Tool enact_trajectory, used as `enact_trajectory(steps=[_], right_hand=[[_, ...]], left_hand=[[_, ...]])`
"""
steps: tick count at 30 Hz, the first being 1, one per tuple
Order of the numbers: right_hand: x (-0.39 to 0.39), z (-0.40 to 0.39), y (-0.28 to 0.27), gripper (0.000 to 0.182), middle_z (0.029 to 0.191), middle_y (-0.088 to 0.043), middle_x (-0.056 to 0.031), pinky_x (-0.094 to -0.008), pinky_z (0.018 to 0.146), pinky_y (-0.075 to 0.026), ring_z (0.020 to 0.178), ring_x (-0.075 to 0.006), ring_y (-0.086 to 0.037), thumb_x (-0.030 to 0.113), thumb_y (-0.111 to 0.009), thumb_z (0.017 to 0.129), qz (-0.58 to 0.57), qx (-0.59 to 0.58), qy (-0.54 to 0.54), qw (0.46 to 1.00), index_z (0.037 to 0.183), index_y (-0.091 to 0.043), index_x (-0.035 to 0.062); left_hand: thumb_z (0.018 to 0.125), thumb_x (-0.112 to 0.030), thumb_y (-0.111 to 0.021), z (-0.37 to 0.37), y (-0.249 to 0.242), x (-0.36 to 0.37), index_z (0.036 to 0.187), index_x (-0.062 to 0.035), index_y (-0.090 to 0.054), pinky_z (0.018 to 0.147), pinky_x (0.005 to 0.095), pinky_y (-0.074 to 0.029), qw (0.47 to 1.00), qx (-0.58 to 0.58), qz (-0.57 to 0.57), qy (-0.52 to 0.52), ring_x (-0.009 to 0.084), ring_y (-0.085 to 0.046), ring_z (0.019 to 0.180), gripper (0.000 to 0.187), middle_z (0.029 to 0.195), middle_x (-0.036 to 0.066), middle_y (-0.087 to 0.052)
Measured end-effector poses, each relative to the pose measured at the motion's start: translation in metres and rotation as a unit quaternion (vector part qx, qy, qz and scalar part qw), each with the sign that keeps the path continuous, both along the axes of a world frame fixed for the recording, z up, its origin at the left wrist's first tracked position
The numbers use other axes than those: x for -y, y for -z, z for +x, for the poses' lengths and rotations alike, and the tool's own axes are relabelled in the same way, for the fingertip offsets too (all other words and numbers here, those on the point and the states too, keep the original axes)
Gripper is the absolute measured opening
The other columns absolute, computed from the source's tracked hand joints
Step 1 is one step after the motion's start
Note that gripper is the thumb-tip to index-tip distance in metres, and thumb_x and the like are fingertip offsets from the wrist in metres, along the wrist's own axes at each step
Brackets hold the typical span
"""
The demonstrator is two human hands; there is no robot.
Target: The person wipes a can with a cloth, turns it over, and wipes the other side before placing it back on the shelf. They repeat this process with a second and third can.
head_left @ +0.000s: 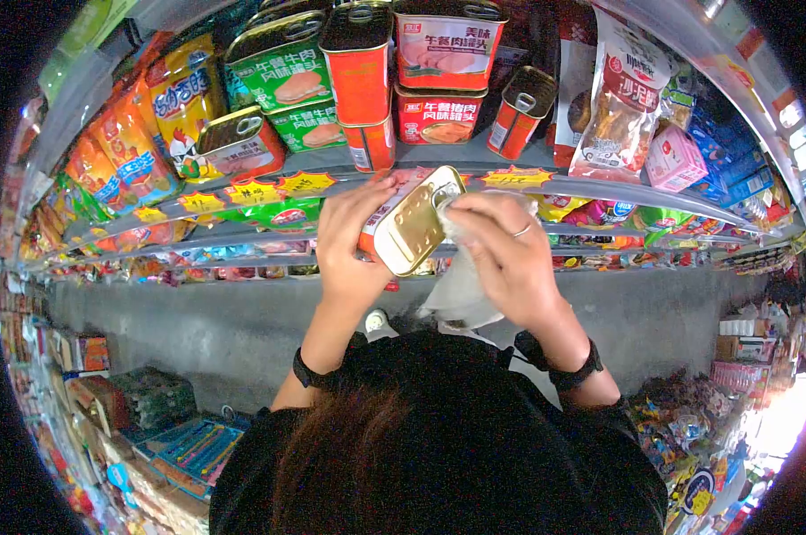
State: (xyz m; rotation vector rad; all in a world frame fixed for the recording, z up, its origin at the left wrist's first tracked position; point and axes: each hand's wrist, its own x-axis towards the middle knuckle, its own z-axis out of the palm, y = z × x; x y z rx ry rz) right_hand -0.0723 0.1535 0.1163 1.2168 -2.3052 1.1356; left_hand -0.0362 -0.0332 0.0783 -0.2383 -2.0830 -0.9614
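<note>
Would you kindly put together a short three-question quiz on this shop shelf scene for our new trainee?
1. True or false: the left hand holds the rectangular red-and-gold metal tin.
2. What does the right hand press against the tin's gold end?
A. a white cloth
B. a green sponge
C. a price tag
3. Fill in: the upright stack of two plain red tins stands on the grey shelf ______ the held tin.

Key
1. True.
2. A, the white cloth, which hangs down below the hand.
3. Above.
</note>
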Motion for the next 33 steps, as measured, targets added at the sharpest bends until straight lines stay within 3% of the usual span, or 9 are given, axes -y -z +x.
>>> enact_trajectory(steps=[5, 9, 11, 13, 15, 19, 24, 31, 33], right_hand=[[0.007, 0.006, 0.002, 0.030, 0.106, -0.056, -0.0096, -0.0373, 0.078, -0.044, 0.091, -0.0283, -0.054, 0.001, -0.058, 0.072, 0.060, -0.076, 0.073, 0.993, 0.102, -0.059, 0.0041], [0.003, 0.009, 0.010, 0.032, 0.106, -0.056, -0.0093, -0.0369, 0.078, -0.044, 0.091, -0.0275, -0.054, 0.000, -0.058, 0.071, 0.098, -0.045, 0.008, 0.994, 0.102, -0.059, 0.0047], [-0.002, -0.001, 0.005, 0.033, 0.105, -0.055, -0.0081, -0.0365, 0.077, -0.044, 0.090, -0.0263, -0.054, -0.001, -0.058, 0.069, 0.044, -0.026, -0.011, 0.999, 0.102, -0.059, 0.0058], [0.000, -0.004, 0.002, 0.034, 0.105, -0.055, -0.0074, -0.0368, 0.076, -0.045, 0.088, -0.0265, -0.053, -0.002, -0.057, 0.069, 0.016, -0.051, 0.025, 0.998, 0.101, -0.060, 0.0061], [0.005, -0.001, -0.001, 0.033, 0.106, -0.055, -0.0073, -0.0369, 0.076, -0.045, 0.090, -0.0280, -0.053, -0.003, -0.058, 0.069, 0.088, -0.105, 0.046, 0.989, 0.101, -0.060, 0.0046], [0.008, -0.002, 0.009, 0.029, 0.102, -0.051, -0.0081, -0.0374, 0.075, -0.047, 0.088, -0.0270, -0.054, 0.003, -0.054, 0.071, 0.077, -0.064, 0.139, 0.985, 0.099, -0.058, 0.0030], [0.007, 0.007, 0.014, 0.024, 0.100, -0.052, -0.0135, -0.0389, 0.076, -0.044, 0.090, -0.0320, -0.054, -0.002, -0.057, 0.075, 0.076, -0.028, 0.143, 0.986, 0.100, -0.057, 0.0005], [-0.008, 0.001, 0.010, 0.031, 0.099, -0.054, -0.0132, -0.0360, 0.076, -0.045, 0.088, -0.0302, -0.055, -0.008, -0.054, 0.068, 0.036, 0.021, 0.069, 0.997, 0.098, -0.058, 0.0012], [-0.010, -0.005, -0.002, 0.034, 0.100, -0.055, -0.0116, -0.0356, 0.075, -0.045, 0.088, -0.0289, -0.055, -0.006, -0.055, 0.066, 0.038, -0.079, 0.068, 0.994, 0.098, -0.059, 0.0029]], left_hand=[[0.054, -0.010, -0.075, 0.000, 0.003, -0.001, 0.101, -0.0039, -0.059, 0.085, 0.0366, -0.041, 1.000, 0.009, 0.012, 0.007, 0.0285, -0.056, 0.098, 0.050, 0.105, 0.009, -0.062], [0.054, -0.010, -0.075, -0.001, 0.011, 0.007, 0.102, -0.0047, -0.059, 0.084, 0.0365, -0.042, 0.999, 0.014, -0.037, 0.000, 0.0279, -0.056, 0.098, 0.051, 0.106, 0.009, -0.061], [0.054, -0.010, -0.075, 0.001, 0.016, 0.004, 0.102, -0.0052, -0.059, 0.084, 0.0363, -0.042, 0.999, 0.038, -0.018, 0.006, 0.0276, -0.055, 0.098, 0.051, 0.107, 0.009, -0.061], [0.054, -0.009, -0.075, 0.003, 0.017, 0.000, 0.102, -0.0050, -0.059, 0.084, 0.0362, -0.042, 0.997, 0.067, 0.019, 0.042, 0.0277, -0.055, 0.099, 0.051, 0.106, 0.009, -0.061], [0.053, -0.008, -0.075, 0.004, 0.015, -0.006, 0.103, -0.0046, -0.059, 0.084, 0.0362, -0.042, 0.997, 0.052, 0.023, 0.055, 0.0276, -0.056, 0.098, 0.052, 0.106, 0.010, -0.061], [0.051, -0.007, -0.075, 0.005, 0.014, -0.006, 0.102, -0.0041, -0.058, 0.083, 0.0364, -0.041, 0.999, 0.039, 0.004, 0.008, 0.0275, -0.056, 0.097, 0.054, 0.105, 0.010, -0.061], [0.051, -0.006, -0.075, 0.007, 0.016, -0.005, 0.101, -0.0044, -0.058, 0.083, 0.0369, -0.041, 0.999, 0.039, -0.025, 0.012, 0.0273, -0.056, 0.097, 0.053, 0.105, 0.010, -0.061], [0.051, -0.010, -0.076, 0.005, 0.008, -0.006, 0.101, -0.0041, -0.058, 0.081, 0.0351, -0.042, 0.992, 0.120, 0.050, -0.002, 0.0283, -0.055, 0.092, 0.053, 0.100, 0.010, -0.061], [0.052, -0.010, -0.076, 0.006, 0.001, -0.008, 0.101, -0.0039, -0.058, 0.081, 0.0363, -0.043, 0.983, 0.173, 0.031, 0.058, 0.0289, -0.055, 0.092, 0.053, 0.098, 0.011, -0.061]])
